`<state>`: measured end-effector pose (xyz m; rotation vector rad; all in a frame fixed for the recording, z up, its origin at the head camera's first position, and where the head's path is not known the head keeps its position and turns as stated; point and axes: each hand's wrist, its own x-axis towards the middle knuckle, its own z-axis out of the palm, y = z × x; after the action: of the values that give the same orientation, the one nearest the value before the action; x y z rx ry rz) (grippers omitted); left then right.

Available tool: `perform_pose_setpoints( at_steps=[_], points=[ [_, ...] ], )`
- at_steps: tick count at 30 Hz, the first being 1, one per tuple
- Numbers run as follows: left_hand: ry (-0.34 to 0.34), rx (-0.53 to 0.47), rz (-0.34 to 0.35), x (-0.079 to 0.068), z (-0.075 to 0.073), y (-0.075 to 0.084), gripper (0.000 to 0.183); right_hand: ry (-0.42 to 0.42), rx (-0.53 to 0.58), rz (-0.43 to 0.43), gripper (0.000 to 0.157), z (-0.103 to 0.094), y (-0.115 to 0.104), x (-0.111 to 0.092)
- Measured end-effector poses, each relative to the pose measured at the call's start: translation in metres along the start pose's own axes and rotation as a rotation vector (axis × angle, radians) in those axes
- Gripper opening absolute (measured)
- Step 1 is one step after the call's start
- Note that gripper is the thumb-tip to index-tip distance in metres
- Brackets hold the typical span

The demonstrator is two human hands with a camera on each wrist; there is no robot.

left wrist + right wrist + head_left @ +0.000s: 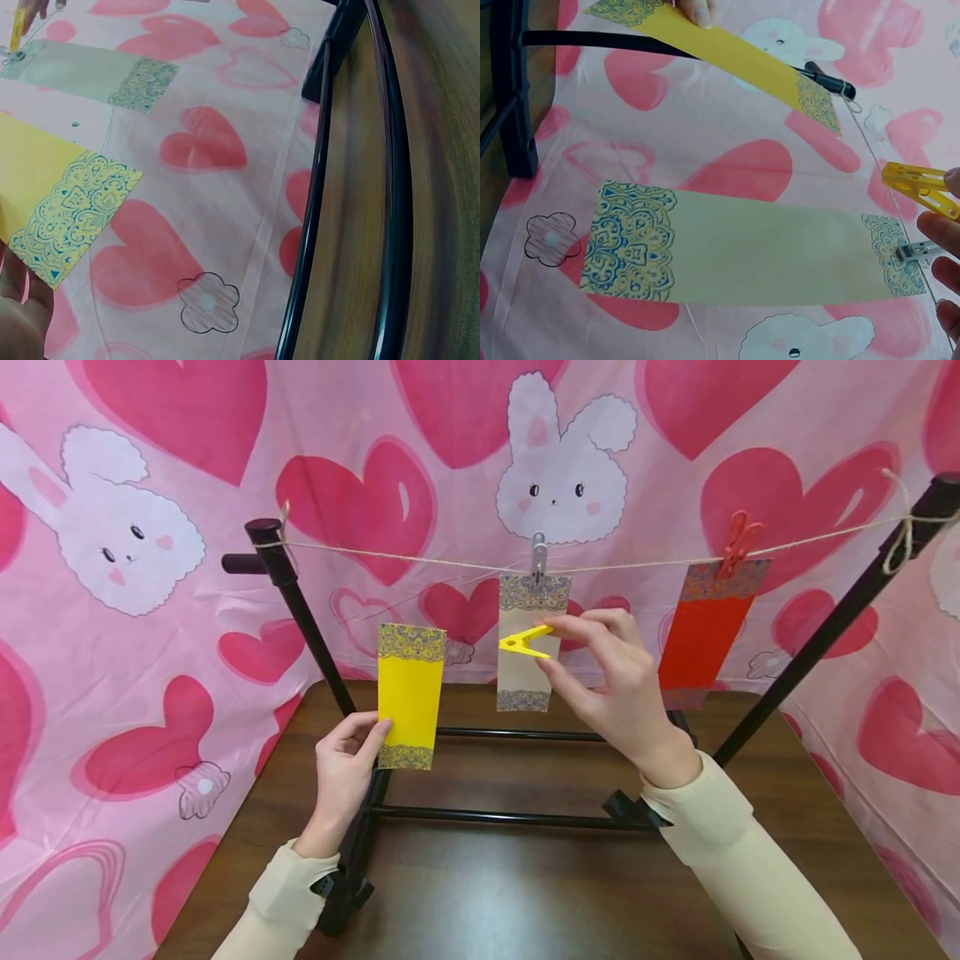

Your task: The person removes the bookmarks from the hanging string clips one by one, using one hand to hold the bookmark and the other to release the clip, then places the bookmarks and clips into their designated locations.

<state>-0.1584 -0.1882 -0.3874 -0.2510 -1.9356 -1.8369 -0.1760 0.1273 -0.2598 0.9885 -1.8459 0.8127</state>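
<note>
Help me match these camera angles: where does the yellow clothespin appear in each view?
Head: yellow clothespin, slightly right of centre.
Left wrist: yellow clothespin, upper left edge.
Right wrist: yellow clothespin, right edge, around mid-height.
Shared landmark: hanging pale card, in all three.

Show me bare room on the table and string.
Free: the table before the front bar, between the sleeves; the string from left post to grey clothespin, then on to the red clothespin. Crowded: below the grey clothespin, where the right hand and yellow clothespin overlap the cream card in the head view.
</note>
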Motion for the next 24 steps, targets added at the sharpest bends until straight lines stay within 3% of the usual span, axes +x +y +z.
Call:
perform_pose_setpoints(
  at_steps=[17,24],
  points=[
    [-0.009,0.013,-0.022,-0.005,-0.005,-0.003,0.020,0.004,0.001,0.048,0.044,-0.011,0.000,-0.012],
    [-0.012,0.018,-0.026,-0.010,-0.004,0.013,0.018,0.008,-0.004,0.052,0.041,-0.014,-0.001,-0.018]
  ],
)
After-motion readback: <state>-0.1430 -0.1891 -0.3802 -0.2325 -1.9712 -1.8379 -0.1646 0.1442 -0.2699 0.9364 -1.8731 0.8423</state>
